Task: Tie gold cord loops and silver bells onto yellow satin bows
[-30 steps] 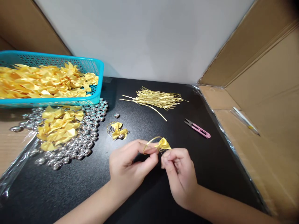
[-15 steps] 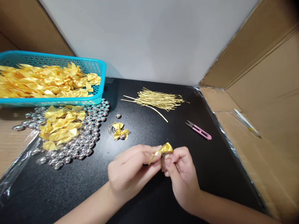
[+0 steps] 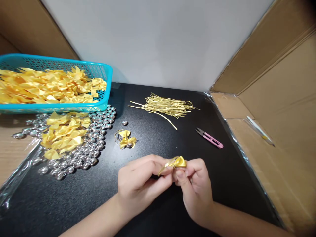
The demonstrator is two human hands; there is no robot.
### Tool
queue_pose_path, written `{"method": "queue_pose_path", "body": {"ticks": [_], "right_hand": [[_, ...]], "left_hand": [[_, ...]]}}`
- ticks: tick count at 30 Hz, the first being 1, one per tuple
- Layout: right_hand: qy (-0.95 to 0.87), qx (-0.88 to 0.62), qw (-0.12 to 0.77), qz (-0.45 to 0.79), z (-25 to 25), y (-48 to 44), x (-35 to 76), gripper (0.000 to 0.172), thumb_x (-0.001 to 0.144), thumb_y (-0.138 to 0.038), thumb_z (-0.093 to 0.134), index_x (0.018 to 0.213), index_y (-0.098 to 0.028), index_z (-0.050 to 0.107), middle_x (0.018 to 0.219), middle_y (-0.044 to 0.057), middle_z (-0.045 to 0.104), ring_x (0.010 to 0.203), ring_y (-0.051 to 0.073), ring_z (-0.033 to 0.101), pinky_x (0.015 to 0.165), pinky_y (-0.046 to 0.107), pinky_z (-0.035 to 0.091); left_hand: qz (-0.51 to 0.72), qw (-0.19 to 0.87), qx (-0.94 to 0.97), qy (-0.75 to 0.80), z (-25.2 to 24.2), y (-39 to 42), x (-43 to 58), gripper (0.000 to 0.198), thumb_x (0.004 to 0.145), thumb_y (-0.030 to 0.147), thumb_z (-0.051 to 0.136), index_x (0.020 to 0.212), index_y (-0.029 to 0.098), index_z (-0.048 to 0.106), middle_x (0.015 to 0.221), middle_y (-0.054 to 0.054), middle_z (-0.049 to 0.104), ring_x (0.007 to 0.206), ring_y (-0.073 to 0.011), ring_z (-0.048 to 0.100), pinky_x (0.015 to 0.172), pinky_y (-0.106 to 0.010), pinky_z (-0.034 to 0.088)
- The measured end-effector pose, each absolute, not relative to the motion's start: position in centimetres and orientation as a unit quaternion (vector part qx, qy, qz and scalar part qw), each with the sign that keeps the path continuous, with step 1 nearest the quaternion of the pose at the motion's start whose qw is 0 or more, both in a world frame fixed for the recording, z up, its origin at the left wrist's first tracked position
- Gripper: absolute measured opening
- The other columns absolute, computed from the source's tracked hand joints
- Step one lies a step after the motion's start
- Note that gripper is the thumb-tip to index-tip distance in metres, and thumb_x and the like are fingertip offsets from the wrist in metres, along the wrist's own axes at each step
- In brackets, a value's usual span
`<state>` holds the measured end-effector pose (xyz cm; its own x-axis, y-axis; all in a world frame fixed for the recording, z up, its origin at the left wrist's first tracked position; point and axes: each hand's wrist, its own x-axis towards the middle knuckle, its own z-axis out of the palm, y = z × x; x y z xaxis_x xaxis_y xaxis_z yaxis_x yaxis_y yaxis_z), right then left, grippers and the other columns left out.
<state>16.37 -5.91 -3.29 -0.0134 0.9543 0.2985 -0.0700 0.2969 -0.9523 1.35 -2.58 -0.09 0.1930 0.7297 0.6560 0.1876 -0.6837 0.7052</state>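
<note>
Over the near part of the black table, my left hand (image 3: 145, 182) and my right hand (image 3: 196, 187) meet fingertip to fingertip. Between them is a yellow ribbon bow (image 3: 179, 161) with a thin gold cord (image 3: 163, 168) trailing to its left. My left fingers are closed around the cord side of the bow. Thumb and forefinger of my right hand pinch from the other side; what lies under those fingertips is hidden. Left of and beyond my hands, bows with silver bells and cord loops (image 3: 127, 140) lie together, a single silver bell (image 3: 125, 123) just behind them.
A turquoise basket (image 3: 108, 85) of yellow bows stands back left. Before it, silver bells (image 3: 97, 144) surround a heap of yellow bows (image 3: 65, 133). Gold cords (image 3: 169, 105) lie at the back, pink thread snips (image 3: 212, 140) to the right. Cardboard walls (image 3: 278, 82) border the right side.
Both hands have shifted slightly right and toward me with the bow. The bow has turned and now lies flatter over the fingertips. Everything on the table stays in place.
</note>
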Motion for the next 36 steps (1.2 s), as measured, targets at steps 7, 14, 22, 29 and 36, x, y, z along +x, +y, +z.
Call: {"method": "queue_pose_path", "body": {"ticks": [7,14,22,29,36], "right_hand": [[-0.492,-0.413,0.559,0.524,-2.5,-5.6,16.5,0.021,0.092,-0.015,0.059,0.098,-0.027,0.043,0.076,-0.005,0.063,0.068,0.008,0.062,0.065,0.018,0.05],[-0.493,-0.416,0.581,0.496,-2.5,-4.8,16.7,0.021,0.088,-0.008,0.063,0.09,-0.024,0.05,0.08,-0.004,0.072,0.073,0.01,0.072,0.07,0.023,0.06],[-0.548,-0.447,0.581,0.404,-2.6,-4.2,17.4,0.027,0.077,-0.009,0.074,0.084,-0.023,0.052,0.072,-0.006,0.066,0.063,0.01,0.065,0.064,0.022,0.054],[-0.516,-0.473,0.568,0.433,-2.1,-1.9,19.7,0.016,0.088,-0.035,0.061,0.09,-0.02,0.067,0.089,0.003,0.061,0.08,0.014,0.057,0.073,0.027,0.047],[-0.32,-0.375,0.354,0.795,-1.8,-0.6,19.3,0.03,0.071,-0.044,0.08,0.076,-0.015,0.072,0.069,-0.001,0.065,0.06,0.009,0.059,0.06,0.02,0.048]], "left_hand": [[0.548,0.282,0.673,0.409,-0.6,-2.2,1.7,0.014,0.072,0.004,0.073,0.068,0.016,0.066,0.068,-0.002,0.076,0.063,-0.0115,0.073,0.064,-0.015,0.057],[0.528,0.362,0.578,0.507,-1.2,-1.9,1.7,0.012,0.071,0.011,0.072,0.064,0.018,0.066,0.066,0.001,0.075,0.058,-0.0115,0.068,0.058,-0.018,0.055],[0.509,0.39,0.594,0.486,-0.7,-2.2,1.9,0.011,0.07,0.009,0.07,0.062,0.018,0.068,0.066,0.0,0.076,0.057,-0.0125,0.069,0.059,-0.02,0.055],[0.455,0.537,0.52,0.484,-0.4,-1.7,2.0,0.01,0.067,0.013,0.072,0.06,0.016,0.067,0.063,-0.002,0.076,0.053,-0.0111,0.065,0.053,-0.019,0.051],[0.412,0.65,0.461,0.442,-0.2,-1.6,2.0,0.014,0.065,0.013,0.076,0.059,0.014,0.064,0.056,0.0,0.071,0.049,-0.007,0.059,0.051,-0.015,0.047]]}}
